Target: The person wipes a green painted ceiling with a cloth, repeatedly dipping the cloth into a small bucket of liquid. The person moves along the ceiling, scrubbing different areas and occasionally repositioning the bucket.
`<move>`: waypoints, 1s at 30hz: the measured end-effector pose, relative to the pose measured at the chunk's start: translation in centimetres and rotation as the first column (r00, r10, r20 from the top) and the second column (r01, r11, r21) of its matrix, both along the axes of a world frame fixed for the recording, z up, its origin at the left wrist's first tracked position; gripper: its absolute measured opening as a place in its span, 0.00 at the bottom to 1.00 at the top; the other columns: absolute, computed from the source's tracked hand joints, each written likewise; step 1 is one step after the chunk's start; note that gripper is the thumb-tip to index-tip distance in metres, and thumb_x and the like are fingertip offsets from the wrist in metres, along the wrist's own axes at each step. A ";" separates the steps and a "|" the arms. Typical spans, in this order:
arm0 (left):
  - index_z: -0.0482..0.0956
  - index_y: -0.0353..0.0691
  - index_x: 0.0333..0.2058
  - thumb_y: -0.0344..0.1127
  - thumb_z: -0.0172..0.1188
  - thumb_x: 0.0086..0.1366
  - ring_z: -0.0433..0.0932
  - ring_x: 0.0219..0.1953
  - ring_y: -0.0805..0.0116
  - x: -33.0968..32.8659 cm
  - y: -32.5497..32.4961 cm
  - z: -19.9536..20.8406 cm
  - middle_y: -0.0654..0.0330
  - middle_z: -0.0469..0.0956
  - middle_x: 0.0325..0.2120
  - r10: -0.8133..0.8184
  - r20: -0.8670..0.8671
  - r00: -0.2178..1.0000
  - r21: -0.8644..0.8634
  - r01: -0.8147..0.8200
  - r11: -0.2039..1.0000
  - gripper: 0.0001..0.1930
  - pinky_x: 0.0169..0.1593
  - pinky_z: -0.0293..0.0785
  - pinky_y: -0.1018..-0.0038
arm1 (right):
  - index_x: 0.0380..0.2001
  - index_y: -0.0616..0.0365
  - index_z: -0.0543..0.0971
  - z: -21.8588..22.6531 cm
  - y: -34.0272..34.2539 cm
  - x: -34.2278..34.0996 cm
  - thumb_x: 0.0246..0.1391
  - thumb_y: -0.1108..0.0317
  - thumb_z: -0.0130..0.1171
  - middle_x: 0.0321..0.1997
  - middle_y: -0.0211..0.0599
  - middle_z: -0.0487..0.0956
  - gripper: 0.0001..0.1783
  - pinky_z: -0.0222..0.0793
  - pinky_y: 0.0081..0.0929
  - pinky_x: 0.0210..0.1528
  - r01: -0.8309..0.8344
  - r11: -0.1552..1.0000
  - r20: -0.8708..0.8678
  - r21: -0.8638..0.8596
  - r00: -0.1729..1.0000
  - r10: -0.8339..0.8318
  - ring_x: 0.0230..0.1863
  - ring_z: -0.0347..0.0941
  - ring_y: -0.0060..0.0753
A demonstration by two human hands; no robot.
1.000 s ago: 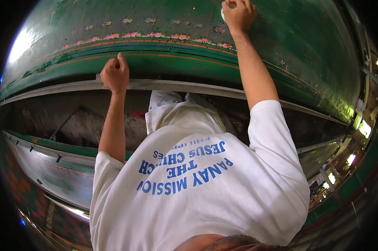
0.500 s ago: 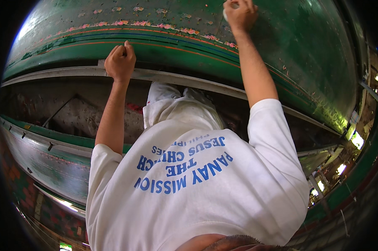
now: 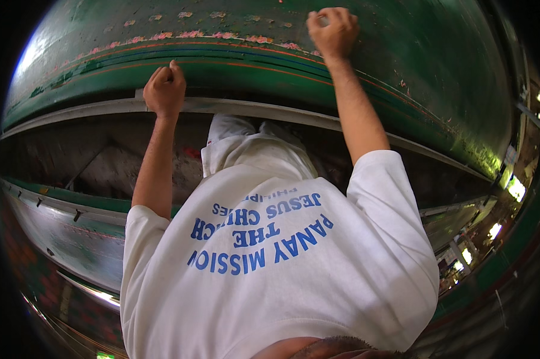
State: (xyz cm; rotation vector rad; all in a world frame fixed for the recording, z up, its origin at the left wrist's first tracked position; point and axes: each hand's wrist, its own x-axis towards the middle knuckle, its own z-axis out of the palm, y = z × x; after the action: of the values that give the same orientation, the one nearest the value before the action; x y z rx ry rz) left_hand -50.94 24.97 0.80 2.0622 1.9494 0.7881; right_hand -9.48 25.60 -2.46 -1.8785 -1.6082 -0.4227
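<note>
Right hand (image 3: 334, 30) presses green panel (image 3: 401, 54); left hand (image 3: 165, 90) grips metal rail (image 3: 252, 109).

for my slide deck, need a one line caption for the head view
Left hand grips grey metal ledge; right hand presses on worn green painted panel.

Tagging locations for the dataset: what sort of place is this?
Probably a vehicle body or paint workshop: a worn green painted panel with chipped stripes, a grey metal rail, both hands against them, lit stalls behind.

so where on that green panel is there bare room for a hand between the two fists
The green panel is bare between the left hand and right hand, and right of it too. Tighter along the grey metal rail, which the left hand grips.
</note>
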 end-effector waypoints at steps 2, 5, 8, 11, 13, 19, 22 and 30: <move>0.74 0.39 0.17 0.41 0.67 0.70 0.75 0.20 0.48 0.0 -0.1 0.0 0.57 0.76 0.19 0.004 -0.006 1.000 -0.014 -0.005 1.000 0.22 0.27 0.69 0.57 | 0.24 0.42 0.84 0.1 -2.5 -1.2 0.46 0.59 0.75 0.36 0.29 0.83 0.08 0.74 0.48 0.43 -0.129 0.991 -0.027 0.018 0.991 0.129 0.41 0.80 0.46; 0.74 0.39 0.18 0.41 0.67 0.70 0.74 0.20 0.48 0.0 -0.2 -0.1 0.56 0.75 0.19 0.010 -0.003 1.000 -0.012 -0.010 1.000 0.22 0.27 0.68 0.57 | 0.23 0.42 0.83 -0.6 -3.0 1.1 0.46 0.59 0.74 0.35 0.28 0.82 0.08 0.73 0.49 0.42 -0.106 0.994 -0.030 0.035 0.994 0.107 0.41 0.79 0.46; 0.73 0.39 0.17 0.40 0.67 0.70 0.73 0.19 0.49 0.5 0.1 0.0 0.56 0.74 0.18 -0.023 -0.010 1.000 0.022 0.024 0.999 0.23 0.26 0.68 0.58 | 0.23 0.42 0.83 -1.4 -0.5 3.7 0.46 0.58 0.74 0.33 0.28 0.81 0.08 0.73 0.50 0.40 0.012 0.997 0.018 0.080 1.000 -0.014 0.39 0.79 0.46; 0.71 0.38 0.17 0.39 0.66 0.70 0.70 0.18 0.50 0.3 0.3 -0.2 0.56 0.73 0.17 -0.060 -0.011 0.998 0.058 0.060 0.996 0.23 0.25 0.66 0.59 | 0.23 0.43 0.84 -1.2 1.5 1.0 0.46 0.58 0.73 0.34 0.27 0.81 0.07 0.73 0.50 0.40 0.062 0.993 0.029 0.103 0.997 -0.066 0.39 0.80 0.46; 0.69 0.38 0.17 0.38 0.66 0.70 0.69 0.18 0.51 0.1 0.0 0.0 0.57 0.71 0.17 -0.062 0.010 0.998 0.066 0.061 0.996 0.23 0.25 0.65 0.59 | 0.24 0.42 0.84 -0.8 0.2 -1.3 0.46 0.58 0.73 0.34 0.27 0.81 0.07 0.74 0.49 0.40 -0.005 0.998 0.004 0.055 1.000 0.005 0.39 0.80 0.45; 0.69 0.39 0.17 0.37 0.66 0.70 0.68 0.17 0.51 -0.1 -0.3 -0.3 0.57 0.70 0.17 -0.048 0.013 0.999 0.111 0.046 0.993 0.24 0.24 0.65 0.59 | 0.23 0.43 0.84 -0.8 -0.6 3.4 0.45 0.59 0.73 0.33 0.26 0.82 0.06 0.74 0.49 0.38 -0.047 0.994 0.024 0.100 0.999 0.045 0.37 0.79 0.45; 0.68 0.39 0.17 0.37 0.66 0.71 0.67 0.17 0.52 0.5 0.4 -0.5 0.56 0.69 0.17 -0.079 0.039 0.996 0.162 0.072 0.984 0.24 0.24 0.64 0.59 | 0.23 0.42 0.85 -1.3 1.4 2.7 0.46 0.59 0.71 0.32 0.26 0.82 0.05 0.74 0.49 0.38 0.104 0.991 0.076 0.084 0.991 -0.110 0.37 0.79 0.45; 0.68 0.39 0.16 0.38 0.66 0.70 0.68 0.18 0.51 -0.2 -0.3 0.0 0.56 0.69 0.17 -0.019 0.005 1.000 0.048 0.018 0.999 0.24 0.25 0.64 0.58 | 0.22 0.41 0.83 -0.4 -2.3 -0.5 0.45 0.57 0.73 0.32 0.27 0.80 0.08 0.73 0.49 0.37 -0.131 0.987 -0.037 0.096 0.990 0.135 0.37 0.79 0.45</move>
State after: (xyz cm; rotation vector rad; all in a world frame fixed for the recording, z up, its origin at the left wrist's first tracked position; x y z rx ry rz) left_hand -51.12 24.72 0.83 2.0997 1.9241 0.8435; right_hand -9.96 23.26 -2.86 -1.6891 -1.6444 -0.3898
